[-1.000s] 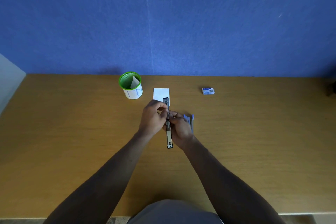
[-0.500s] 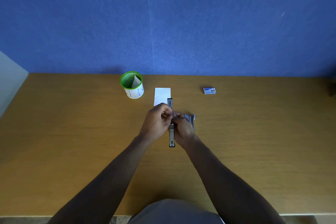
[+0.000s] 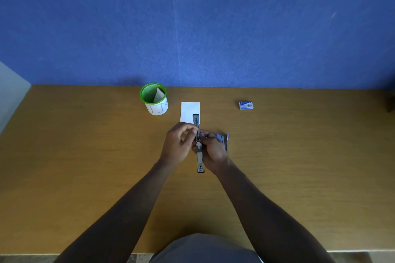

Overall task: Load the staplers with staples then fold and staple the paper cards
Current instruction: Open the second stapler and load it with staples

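Right hand (image 3: pixel 213 151) grips the opened stapler (image 3: pixel 199 149) just near the card (image 3: pixel 189 110), left hand's (image 3: pixel 177 147) fingers (image 3: pixel 188 127) pinching at its magazine.

**Arrangement of items on the bench**

The bench (image 3: pixel 85 177) runs up to the wall (image 3: pixel 192 28) behind it. Near the back edge, from left to right, stand the mesh cup (image 3: pixel 154 100), the paper card (image 3: pixel 189 111) and the staple box (image 3: pixel 246 105), the box well apart from the card. A folded card (image 3: pixel 159 95) sits inside the cup. The opened stapler (image 3: pixel 199 145) lies lengthwise in front of the paper card, its far end overlapping the card. The left hand (image 3: pixel 178 147) is on its left, the right hand (image 3: pixel 212 151) on its right. A second stapler (image 3: pixel 224 140) lies just right of the right hand.
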The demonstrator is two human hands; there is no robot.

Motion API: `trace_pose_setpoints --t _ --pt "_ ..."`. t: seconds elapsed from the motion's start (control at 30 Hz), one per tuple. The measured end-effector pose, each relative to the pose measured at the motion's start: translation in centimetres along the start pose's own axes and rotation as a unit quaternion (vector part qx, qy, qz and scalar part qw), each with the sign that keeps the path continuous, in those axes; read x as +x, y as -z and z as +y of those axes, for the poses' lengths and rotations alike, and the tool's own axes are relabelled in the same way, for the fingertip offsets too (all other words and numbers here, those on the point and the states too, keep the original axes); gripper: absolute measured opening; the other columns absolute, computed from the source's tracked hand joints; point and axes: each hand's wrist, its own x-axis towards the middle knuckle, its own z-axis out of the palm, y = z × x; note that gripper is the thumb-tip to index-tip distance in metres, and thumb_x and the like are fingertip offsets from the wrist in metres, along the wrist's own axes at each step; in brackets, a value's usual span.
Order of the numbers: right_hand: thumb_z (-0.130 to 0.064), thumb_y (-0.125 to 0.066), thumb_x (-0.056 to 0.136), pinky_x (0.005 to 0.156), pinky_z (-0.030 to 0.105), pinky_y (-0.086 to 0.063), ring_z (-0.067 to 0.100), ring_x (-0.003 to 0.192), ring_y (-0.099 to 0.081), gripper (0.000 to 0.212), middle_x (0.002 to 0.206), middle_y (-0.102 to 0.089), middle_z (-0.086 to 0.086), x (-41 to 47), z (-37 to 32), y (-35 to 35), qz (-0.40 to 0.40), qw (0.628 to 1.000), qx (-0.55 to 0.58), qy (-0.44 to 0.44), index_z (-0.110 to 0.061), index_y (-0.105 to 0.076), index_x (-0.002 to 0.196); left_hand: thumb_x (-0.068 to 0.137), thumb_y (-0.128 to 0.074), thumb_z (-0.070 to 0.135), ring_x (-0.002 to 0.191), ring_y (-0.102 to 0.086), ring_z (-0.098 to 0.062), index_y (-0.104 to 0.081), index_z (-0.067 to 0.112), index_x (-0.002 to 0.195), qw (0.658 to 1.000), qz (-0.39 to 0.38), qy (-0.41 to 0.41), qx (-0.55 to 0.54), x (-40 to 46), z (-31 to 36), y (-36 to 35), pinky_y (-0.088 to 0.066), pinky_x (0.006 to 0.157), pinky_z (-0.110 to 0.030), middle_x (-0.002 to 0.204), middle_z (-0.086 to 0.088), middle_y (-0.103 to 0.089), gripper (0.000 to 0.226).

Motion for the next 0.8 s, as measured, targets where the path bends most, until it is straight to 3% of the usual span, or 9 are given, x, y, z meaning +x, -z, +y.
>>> trace_pose_setpoints --t 0.17,0.3,0.5,0.63,0.8 --pt "0.007 -0.036 0.098 0.053 0.023 -0.042 0.013 0.058 -0.052 0.026 0.073 -0.055 0.009 -0.4 -0.4 -0.4 0.015 1.000 0.004 -0.009 0.004 -0.060 0.106 0.090 -0.063 0.010 0.082 -0.060 -0.001 -0.072 0.008 0.100 0.997 0.054 -0.020 0.049 1.5 -0.7 0.2 -0.045 0.073 -0.012 0.093 -0.005 -0.067 0.014" --pt "0.010 -0.038 0.096 0.054 0.024 -0.042 0.015 0.058 -0.054 0.028 0.074 -0.059 0.009 -0.4 -0.5 -0.7 0.027 1.000 0.004 -0.013 0.002 -0.063 0.106 0.090 -0.057 0.019 0.089 -0.060 -0.023 -0.071 0.014 0.107 0.987 0.033 -0.056 0.147 2.6 -1.2 0.3 -0.050 0.076 -0.035 0.094 -0.004 -0.064 0.023" --pt "0.011 -0.038 0.095 0.054 0.026 -0.041 0.016 0.058 -0.053 0.029 0.073 -0.059 0.009 -0.6 -0.8 -0.8 0.030 1.000 0.002 -0.005 0.003 -0.063 0.106 0.092 -0.047 0.032 0.093 -0.060 -0.032 -0.072 0.015 0.108 0.953 0.024 -0.094 0.285 2.3 -1.1 0.2 -0.052 0.075 -0.042 0.106 -0.006 -0.064 0.034" --pt "0.011 -0.039 0.095 0.053 0.026 -0.042 0.016 0.057 -0.053 0.028 0.075 -0.060 0.010 -0.6 -0.7 -0.7 0.037 0.999 -0.003 -0.003 0.004 -0.062 0.109 0.089 -0.046 0.034 0.090 -0.058 -0.031 -0.071 0.016 0.107 0.959 0.022 -0.069 0.272 2.0 -0.5 0.1 -0.052 0.073 -0.040 0.101 -0.007 -0.061 0.036" --pt "0.009 -0.040 0.097 0.052 0.025 -0.042 0.015 0.056 -0.053 0.025 0.075 -0.059 0.009 -1.0 -0.7 -0.7 0.033 0.999 0.002 -0.006 0.002 -0.063 0.104 0.086 -0.063 0.020 0.093 -0.058 -0.030 -0.071 0.015 0.107 0.969 0.019 -0.048 0.240 1.9 -0.4 0.0 -0.051 0.078 -0.039 0.101 -0.007 -0.059 0.023"
